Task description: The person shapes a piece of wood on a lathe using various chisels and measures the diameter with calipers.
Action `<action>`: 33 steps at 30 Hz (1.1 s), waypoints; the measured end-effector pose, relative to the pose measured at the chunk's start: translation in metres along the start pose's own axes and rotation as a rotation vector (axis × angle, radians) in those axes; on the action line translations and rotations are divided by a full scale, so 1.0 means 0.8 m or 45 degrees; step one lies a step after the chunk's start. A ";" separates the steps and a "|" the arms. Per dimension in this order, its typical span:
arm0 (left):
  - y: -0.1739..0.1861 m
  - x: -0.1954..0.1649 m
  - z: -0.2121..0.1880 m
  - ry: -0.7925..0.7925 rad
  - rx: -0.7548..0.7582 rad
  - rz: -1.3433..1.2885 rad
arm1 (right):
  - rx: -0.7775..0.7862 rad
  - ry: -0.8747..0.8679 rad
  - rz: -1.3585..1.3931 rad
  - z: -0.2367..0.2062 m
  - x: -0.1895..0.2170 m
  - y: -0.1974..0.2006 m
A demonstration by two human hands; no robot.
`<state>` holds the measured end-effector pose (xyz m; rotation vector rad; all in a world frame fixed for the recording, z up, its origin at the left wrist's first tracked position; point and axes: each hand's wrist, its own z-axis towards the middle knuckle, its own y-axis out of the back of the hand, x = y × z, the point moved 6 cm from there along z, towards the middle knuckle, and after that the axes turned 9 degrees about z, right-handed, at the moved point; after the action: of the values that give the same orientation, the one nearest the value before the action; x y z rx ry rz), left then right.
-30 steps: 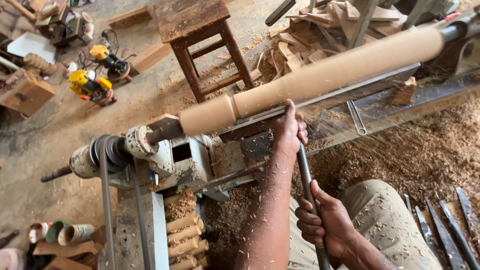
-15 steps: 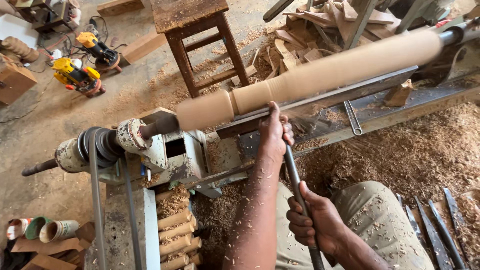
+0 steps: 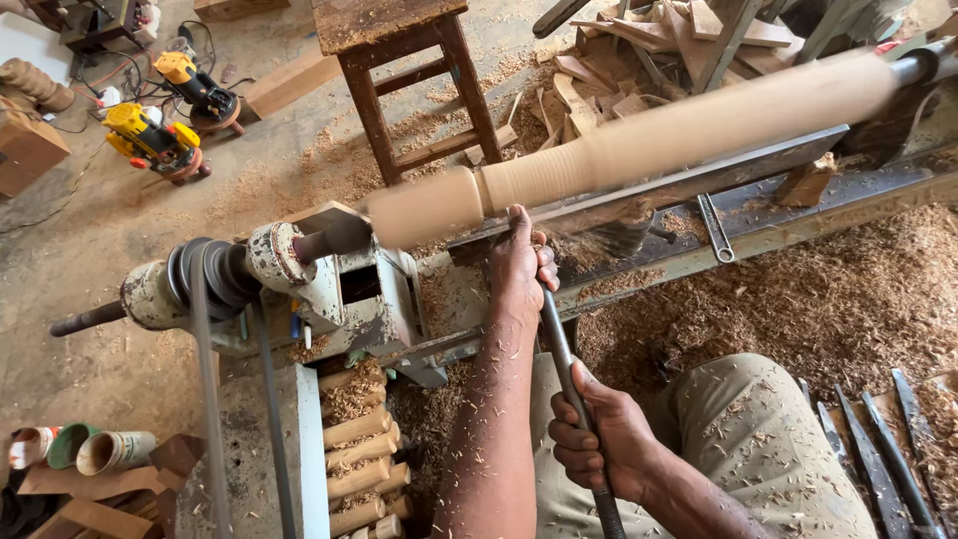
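A long pale wooden cylinder [image 3: 679, 125] spins blurred on a lathe [image 3: 339, 289], with a groove near its left end. My left hand [image 3: 519, 265] rests on the tool rest [image 3: 718, 180] just below the wood, pressing down the steel shaft of a turning chisel [image 3: 561, 344]. The chisel's tip is hidden under that hand. Lower down, my right hand [image 3: 599, 439] grips the chisel's handle above my knee. Shavings cling to my left forearm.
Thick wood shavings [image 3: 828, 299] cover the floor at right, with several spare chisels [image 3: 878, 449] lying on them. A wooden stool [image 3: 399, 60] stands behind the lathe, yellow power tools [image 3: 160, 130] at far left, turned pieces [image 3: 359, 459] stacked below, offcuts [image 3: 649, 50] at the back.
My left hand and the chisel have slid left along the tool rest toward the groove near the headstock. My right hand followed. The view shifted slightly.
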<state>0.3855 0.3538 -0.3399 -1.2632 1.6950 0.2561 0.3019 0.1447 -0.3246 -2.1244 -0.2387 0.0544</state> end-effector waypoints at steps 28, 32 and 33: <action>0.001 -0.009 0.013 0.069 -0.050 0.127 | -0.115 0.048 0.062 0.006 -0.005 -0.019; -0.015 -0.002 0.015 0.109 -0.073 0.137 | -0.164 0.080 0.031 -0.002 0.009 -0.009; -0.018 -0.002 0.016 0.103 -0.080 0.146 | -0.181 0.080 0.030 -0.003 0.012 -0.006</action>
<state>0.4051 0.3568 -0.3402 -1.2380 1.8441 0.3327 0.3109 0.1472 -0.3185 -2.2667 -0.1849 -0.0164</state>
